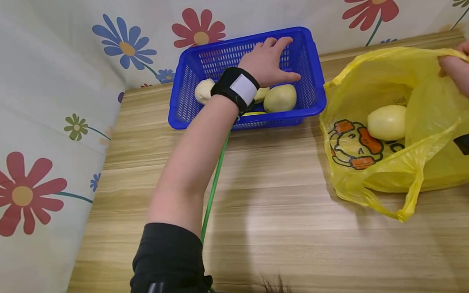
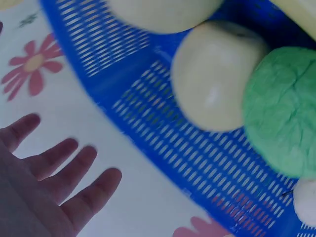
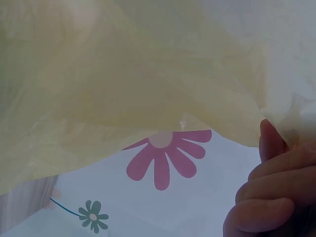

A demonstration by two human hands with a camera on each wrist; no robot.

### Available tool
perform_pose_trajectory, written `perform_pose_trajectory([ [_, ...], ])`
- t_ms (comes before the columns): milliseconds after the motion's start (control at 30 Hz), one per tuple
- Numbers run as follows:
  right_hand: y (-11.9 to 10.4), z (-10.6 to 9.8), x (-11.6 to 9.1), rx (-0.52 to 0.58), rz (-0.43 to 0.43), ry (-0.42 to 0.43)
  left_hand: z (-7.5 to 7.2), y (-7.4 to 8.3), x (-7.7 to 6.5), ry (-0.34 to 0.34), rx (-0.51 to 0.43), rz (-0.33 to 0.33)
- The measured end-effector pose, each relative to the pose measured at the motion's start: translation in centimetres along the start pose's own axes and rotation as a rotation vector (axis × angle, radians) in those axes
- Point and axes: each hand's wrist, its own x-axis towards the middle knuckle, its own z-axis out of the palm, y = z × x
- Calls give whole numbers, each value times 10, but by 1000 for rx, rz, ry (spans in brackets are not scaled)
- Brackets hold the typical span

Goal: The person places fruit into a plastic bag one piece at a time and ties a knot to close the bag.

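Note:
My left hand [image 1: 265, 64] reaches over the blue plastic basket [image 1: 276, 117], fingers spread and thumb apart, holding nothing. In the left wrist view its fingers appear beside the slotted basket wall. Below the hand lies a pale green oval piece of produce [image 1: 280, 98]; a white bumpy ball [image 1: 203, 91] sits to its left. The left wrist view also shows a green wrinkled, cabbage-like ball [image 2: 284, 111] touching a smooth pale one. My right hand [image 1: 465, 75] pinches the rim of a yellow plastic bag [image 1: 436, 172], holding its mouth wide. A pale yellow oval piece of produce [image 1: 387, 122] lies inside.
Both containers stand on a wood-grain tabletop [image 1: 291, 196], basket at the back, bag to its right. A white flower-patterned sheet [image 1: 252, 10] hangs behind and at the left. A green cord [image 1: 216, 182] runs from the left wrist down along the forearm.

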Motion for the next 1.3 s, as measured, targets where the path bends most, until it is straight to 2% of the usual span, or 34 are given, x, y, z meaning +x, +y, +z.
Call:
perform_pose_trajectory([
  [33, 13, 3, 9, 9, -3, 0, 5, 2, 5, -34, 28, -12],
  [167, 91, 19, 67, 57, -4, -13, 26, 7, 28, -194, 154, -52],
  [200, 100, 21, 73, 74, -8, -14, 32, 7, 34, -231, 178, -56],
  [267, 96, 21, 70, 83, -12, -10, 43, 6, 47, -290, 209, -57],
  [333, 63, 15, 46, 76, -16, -12, 54, 4, 57, -335, 220, -54],
  [400, 30, 8, 22, 66, -13, -21, 60, 3, 61, -367, 230, -38],
  [433, 24, 8, 17, 72, -11, -22, 63, 3, 62, -381, 234, -31],
  [533, 22, 8, 16, 87, -8, -18, 66, 2, 62, -408, 215, -28],
  [667, 29, 10, 22, 101, -11, -9, 64, 5, 57, -421, 184, -25],
  [767, 48, 15, 39, 106, -8, -14, 61, 8, 52, -412, 190, 9],
  [900, 86, 22, 64, 132, -31, -21, 58, 9, 50, -378, 167, 62],
  [933, 90, 23, 66, 136, -35, -18, 56, 9, 50, -368, 156, 73],
  [1000, 75, 19, 57, 111, -27, -28, 50, 8, 48, -342, 124, 84],
  [1067, 53, 15, 43, 78, -16, -23, 41, 7, 44, -297, 60, 91],
  [1167, 50, 14, 41, 63, -17, -8, 24, 5, 36, -185, -65, 148],
  [1300, 109, 25, 79, 95, -29, 23, 7, 3, 20, -42, -319, 223],
])
